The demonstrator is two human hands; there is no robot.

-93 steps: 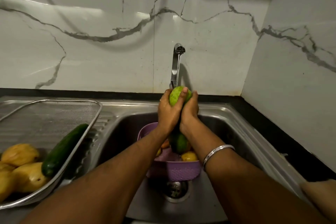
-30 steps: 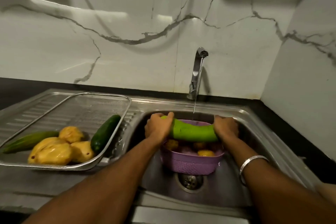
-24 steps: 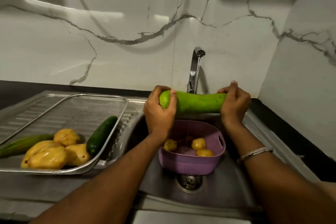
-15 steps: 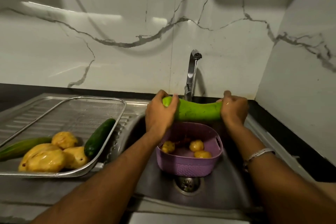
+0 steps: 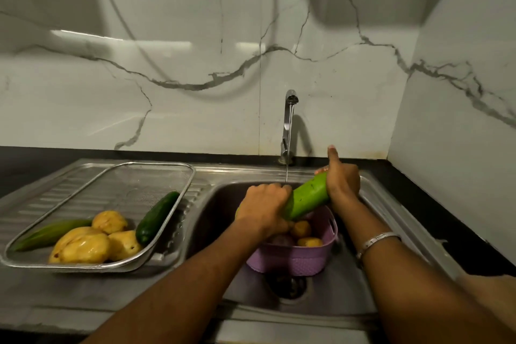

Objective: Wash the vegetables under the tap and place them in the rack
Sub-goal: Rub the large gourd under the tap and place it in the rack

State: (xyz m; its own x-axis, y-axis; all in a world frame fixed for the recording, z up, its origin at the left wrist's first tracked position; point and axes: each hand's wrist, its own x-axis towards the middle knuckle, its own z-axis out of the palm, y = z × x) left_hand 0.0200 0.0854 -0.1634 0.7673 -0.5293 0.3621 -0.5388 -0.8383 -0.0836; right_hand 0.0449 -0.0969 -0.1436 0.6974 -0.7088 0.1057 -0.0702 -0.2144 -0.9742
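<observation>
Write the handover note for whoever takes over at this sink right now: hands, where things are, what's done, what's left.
Left hand grips the lower end of the light green gourd; right hand grips the upper end, thumb up. The gourd is tilted under the running tap, above the purple basket in the sink.
Done: yellow vegetables, dark cucumber and a long green one lie in the rack.
Left: finish rinsing the gourd, rack it, then wash what remains in the basket.

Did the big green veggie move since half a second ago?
Yes. The green gourd lay level in front of the tap; now it tilts, its left end dipped toward the purple basket, its right end up.
</observation>
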